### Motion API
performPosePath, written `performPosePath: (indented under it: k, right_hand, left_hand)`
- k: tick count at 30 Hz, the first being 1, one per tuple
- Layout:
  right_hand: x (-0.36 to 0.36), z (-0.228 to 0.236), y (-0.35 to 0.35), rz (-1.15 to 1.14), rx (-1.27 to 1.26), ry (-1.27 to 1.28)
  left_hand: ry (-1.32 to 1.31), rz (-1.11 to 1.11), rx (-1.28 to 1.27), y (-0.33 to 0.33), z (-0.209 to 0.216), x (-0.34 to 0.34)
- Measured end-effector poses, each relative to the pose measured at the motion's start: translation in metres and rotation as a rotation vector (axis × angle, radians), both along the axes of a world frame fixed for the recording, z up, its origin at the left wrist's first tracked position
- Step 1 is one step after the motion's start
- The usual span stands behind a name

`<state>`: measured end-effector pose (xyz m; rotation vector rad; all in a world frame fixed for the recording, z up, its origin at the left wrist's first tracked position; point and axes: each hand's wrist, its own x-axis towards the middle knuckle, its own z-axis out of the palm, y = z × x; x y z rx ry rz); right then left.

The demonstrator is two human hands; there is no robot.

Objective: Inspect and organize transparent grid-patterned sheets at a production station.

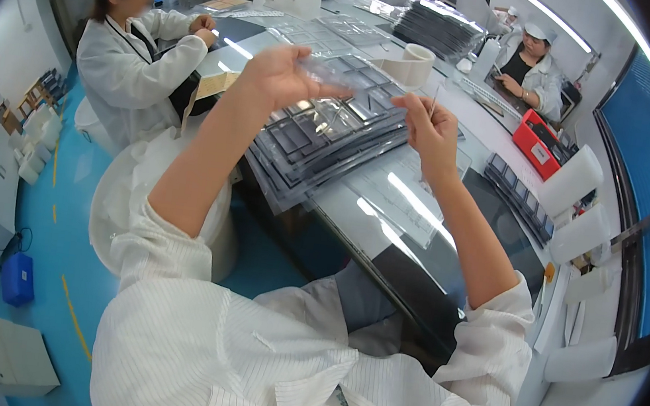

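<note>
My left hand point(275, 77) is raised over a stack of dark, compartmented plastic trays point(299, 148), its thumb and fingers closed on a clear plastic film point(328, 73) that is partly blurred. To the right of the stack, my right hand point(435, 135) is closed in a pinch. A thin, upright tool point(435, 95), perhaps tweezers, sticks up from its fingers. The stacked trays lie on the glossy table, their near corner jutting over its edge. Small shiny pieces show in some compartments of the top tray.
A white tape roll point(419, 56) stands beyond the stack. On the right are a red bin point(538, 145) and a row of dark trays point(520, 195). A white drum point(125, 196) stands left of the table. Co-workers sit at left point(137, 53) and far right point(534, 70).
</note>
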<state>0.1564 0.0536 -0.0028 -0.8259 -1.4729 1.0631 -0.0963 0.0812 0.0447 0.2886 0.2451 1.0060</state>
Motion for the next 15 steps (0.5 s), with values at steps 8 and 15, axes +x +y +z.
performPosePath:
  k: [8,15]
  right_hand:
    - [-0.013,-0.038,-0.005,-0.119,0.587,-0.703]
    - [0.015,-0.046,-0.001,0.062,-0.089,0.157]
  left_hand:
    - [0.043,0.166,0.004,0.054,0.071,0.059]
    - [-0.031,-0.183,0.575,0.033,0.13,0.103]
